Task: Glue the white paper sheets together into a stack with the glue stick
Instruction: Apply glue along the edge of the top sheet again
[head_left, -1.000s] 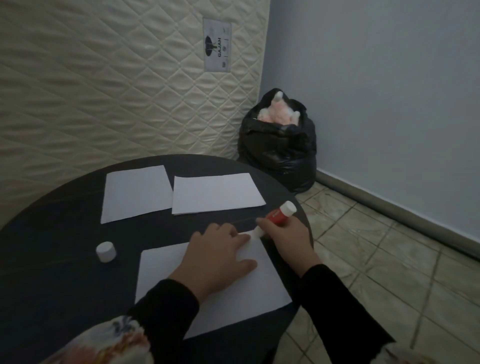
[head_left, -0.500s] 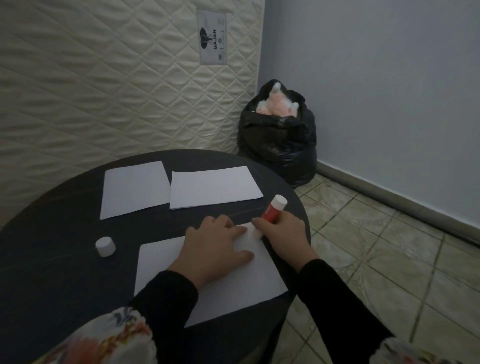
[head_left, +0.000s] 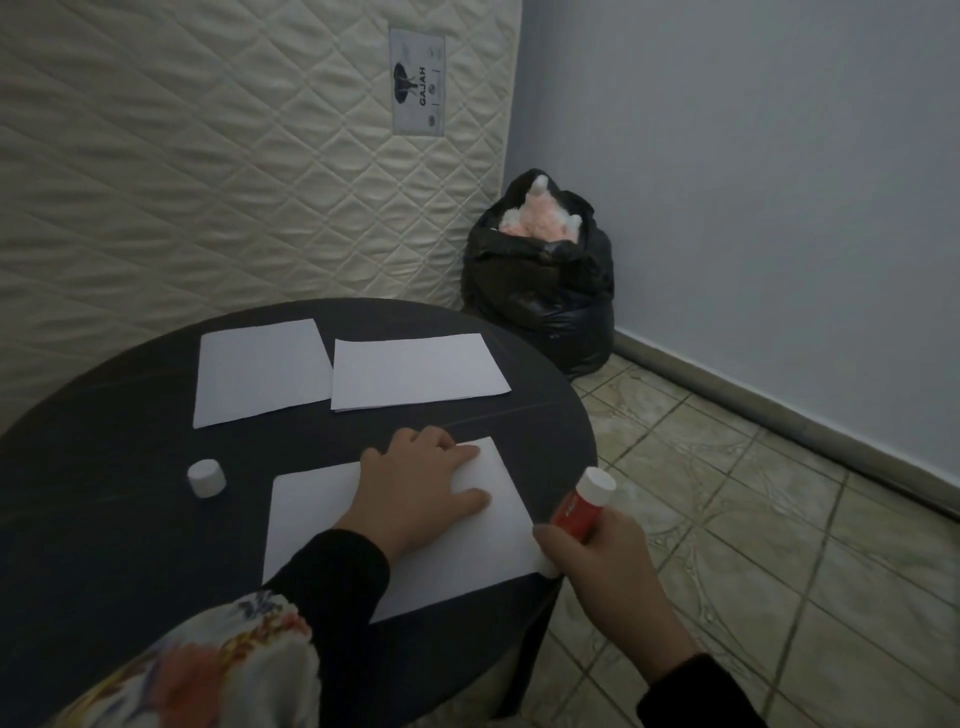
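A white paper sheet lies near the front edge of the round dark table. My left hand presses flat on its far right part. My right hand grips the red glue stick, tip down at the sheet's near right corner by the table edge. Two more white sheets lie further back: one on the left, one on the right. The glue stick's white cap stands on the table left of the near sheet.
A quilted mattress leans upright behind the table. A black bag stuffed with pink and white material sits on the tiled floor in the corner. A blue wall rises to the right.
My right hand has drawn the glue stick from the sheet's far right corner down its right edge to the near right corner. My left hand has stayed pressed on the sheet.
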